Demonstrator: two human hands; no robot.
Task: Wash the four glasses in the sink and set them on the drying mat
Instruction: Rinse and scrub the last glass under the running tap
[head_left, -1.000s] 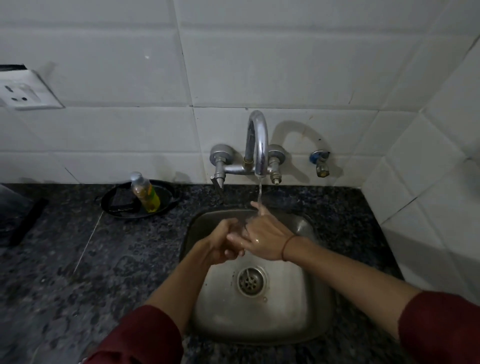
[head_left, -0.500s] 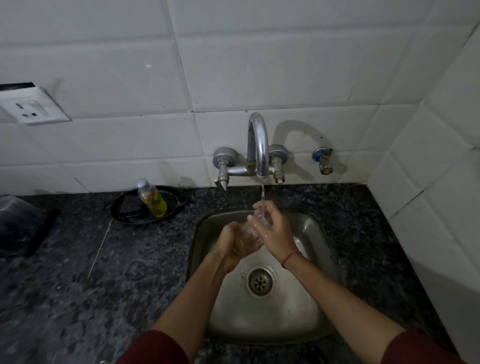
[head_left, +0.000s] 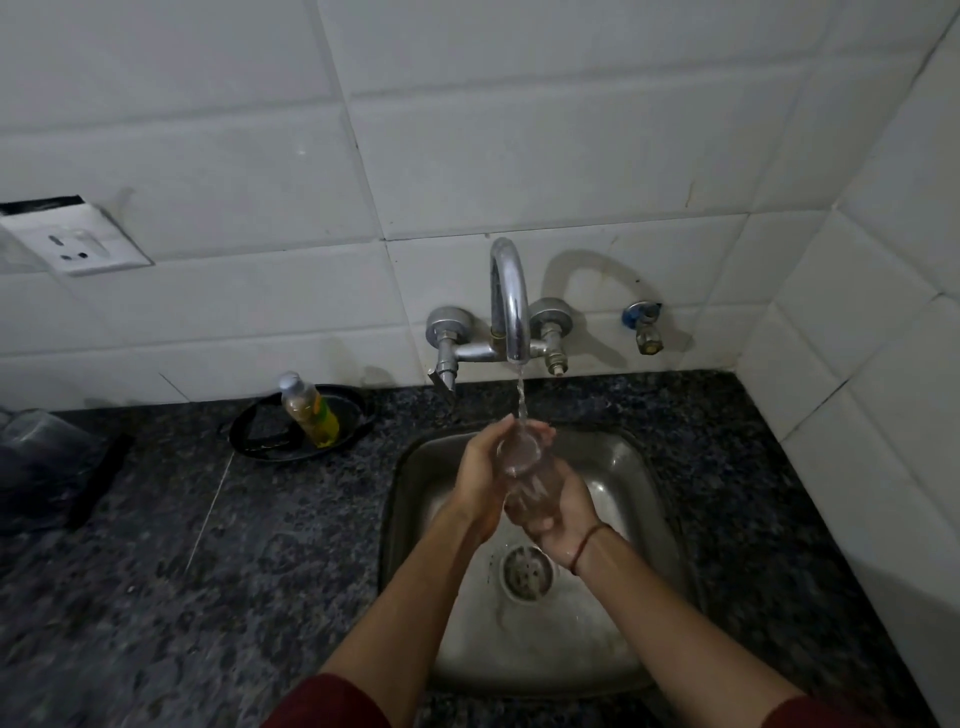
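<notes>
Moved: since half a second ago the right hand (head_left: 563, 512) has turned from lying over the glass (head_left: 525, 470) to cupping it from below, and the left hand (head_left: 480, 467) has come up beside the rim.
Glass: clear, held over the far half of the sink (head_left: 657, 467), under the tap (head_left: 509, 301).
Axis: long axis tilted; the mouth points up and far toward the spout, the base near, in the right palm.
Water: a thin stream (head_left: 521, 400) falls from the spout into the mouth.
Left hand: curled round the upper part of the glass from the left, fingertips reaching behind the rim.
Right hand: palm up, fingers curled round the base; a red thread (head_left: 584, 545) circles the wrist.
Writing: none readable. The bottle (head_left: 310, 410) has a yellow-green label, too small and dim to read.
Bottle: leans in a black dish (head_left: 260, 436) on the desk (head_left: 156, 571), left of the sink.
Socket: white plate (head_left: 78, 244) on the tiled wall, far left.
Drain: round strainer (head_left: 525, 571) near the wrists.
</notes>
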